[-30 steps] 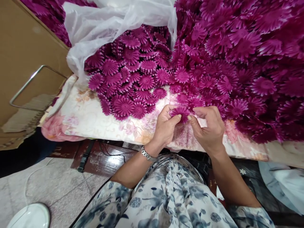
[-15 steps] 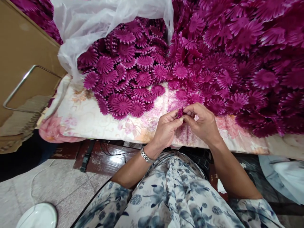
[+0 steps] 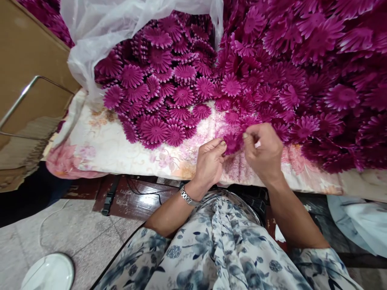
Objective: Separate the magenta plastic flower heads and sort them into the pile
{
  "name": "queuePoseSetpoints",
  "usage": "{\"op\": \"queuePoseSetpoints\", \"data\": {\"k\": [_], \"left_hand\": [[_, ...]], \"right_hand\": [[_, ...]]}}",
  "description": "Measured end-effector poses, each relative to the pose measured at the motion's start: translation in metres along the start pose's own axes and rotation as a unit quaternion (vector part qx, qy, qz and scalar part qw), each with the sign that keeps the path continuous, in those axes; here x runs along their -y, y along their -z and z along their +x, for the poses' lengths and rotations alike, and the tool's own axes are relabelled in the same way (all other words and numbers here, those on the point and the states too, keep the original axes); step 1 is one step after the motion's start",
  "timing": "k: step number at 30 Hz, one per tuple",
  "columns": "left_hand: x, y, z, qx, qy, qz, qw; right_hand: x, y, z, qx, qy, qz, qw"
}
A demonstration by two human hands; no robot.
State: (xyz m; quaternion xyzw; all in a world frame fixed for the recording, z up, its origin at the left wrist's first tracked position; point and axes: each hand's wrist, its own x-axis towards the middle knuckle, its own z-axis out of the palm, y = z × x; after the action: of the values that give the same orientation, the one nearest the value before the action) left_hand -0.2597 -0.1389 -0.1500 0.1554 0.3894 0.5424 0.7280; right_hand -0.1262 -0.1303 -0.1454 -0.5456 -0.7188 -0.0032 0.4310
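A magenta artificial flower point(image 3: 231, 143) with pale-tipped petals faces up between my two hands. My left hand point(image 3: 210, 163), a metal watch on its wrist, pinches the flower's left edge between thumb and fingers. Just right of the flower, my right hand point(image 3: 263, 151) is closed with thumb and forefinger pressed together. Whatever it may hold is too small or hidden to make out. Beyond my hands lie a heap of stacked magenta flowers point(image 3: 155, 131) on the left and a larger loose heap point(image 3: 305, 127) on the right.
Flower-patterned cloth point(image 3: 172, 166) covers the work surface, dusted with magenta bits near my hands. A clear plastic bag point(image 3: 93, 40) drapes over the left heap. At the far left stand a cardboard box point(image 3: 33, 48) and a bent metal rod point(image 3: 21, 96). A white round lid-like object point(image 3: 48, 272) is low left.
My hands were together around the flower, seen edge-on. Now my right hand has drawn away to the right, and the flower lies turned face up in my left hand.
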Motion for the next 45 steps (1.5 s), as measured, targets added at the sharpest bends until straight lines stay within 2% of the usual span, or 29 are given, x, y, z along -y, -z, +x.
{"op": "queuePoseSetpoints", "data": {"k": [3, 6, 9, 11, 13, 18, 25, 28, 31, 34, 36, 38, 40, 42, 45], "left_hand": [[-0.002, 0.003, 0.000, 0.024, 0.006, -0.008, 1.000], [-0.004, 0.005, 0.001, 0.040, 0.019, -0.015, 0.999], [-0.004, 0.004, 0.002, 0.026, 0.038, -0.021, 0.999], [-0.004, 0.003, 0.001, 0.022, 0.052, -0.025, 0.998], [-0.004, 0.003, -0.001, 0.032, 0.059, -0.024, 0.997], [-0.003, 0.004, -0.005, 0.050, 0.039, -0.003, 0.998], [0.001, 0.005, -0.003, 0.034, 0.013, 0.005, 0.999], [0.000, 0.006, -0.002, 0.023, -0.014, 0.028, 0.999], [-0.002, 0.008, 0.000, 0.006, -0.021, 0.033, 0.999], [-0.001, 0.009, 0.001, 0.009, -0.026, 0.028, 0.999], [0.001, 0.008, 0.002, 0.019, -0.037, 0.033, 0.999], [0.003, 0.007, 0.003, 0.029, -0.067, 0.049, 0.996], [0.004, 0.006, 0.004, 0.038, -0.112, 0.081, 0.990], [0.003, 0.005, 0.005, 0.048, -0.143, 0.116, 0.982], [0.000, 0.005, 0.005, 0.073, -0.133, 0.116, 0.982]], "right_hand": [[-0.018, 0.013, 0.017, -0.030, -0.010, -0.111, 0.993], [-0.024, 0.022, 0.026, -0.003, -0.007, -0.161, 0.987], [-0.012, 0.019, 0.021, 0.067, 0.032, -0.053, 0.996], [-0.003, 0.011, 0.012, 0.121, 0.067, 0.029, 0.990], [0.003, 0.003, 0.005, 0.144, 0.081, 0.070, 0.984], [0.003, -0.004, 0.002, 0.121, 0.091, 0.076, 0.986], [0.006, -0.007, -0.001, 0.077, 0.119, 0.026, 0.989], [0.007, -0.005, -0.002, 0.084, 0.113, 0.026, 0.990], [0.007, 0.001, -0.001, 0.109, 0.058, 0.064, 0.990], [0.005, 0.004, -0.003, 0.113, -0.093, 0.162, 0.976], [0.003, 0.003, -0.005, 0.141, -0.198, 0.258, 0.935], [0.003, 0.000, -0.006, 0.157, -0.265, 0.347, 0.886], [0.003, -0.003, -0.006, 0.134, -0.303, 0.403, 0.853], [0.004, -0.005, -0.005, 0.106, -0.320, 0.429, 0.838], [0.004, -0.004, -0.004, 0.102, -0.312, 0.419, 0.847]]}}
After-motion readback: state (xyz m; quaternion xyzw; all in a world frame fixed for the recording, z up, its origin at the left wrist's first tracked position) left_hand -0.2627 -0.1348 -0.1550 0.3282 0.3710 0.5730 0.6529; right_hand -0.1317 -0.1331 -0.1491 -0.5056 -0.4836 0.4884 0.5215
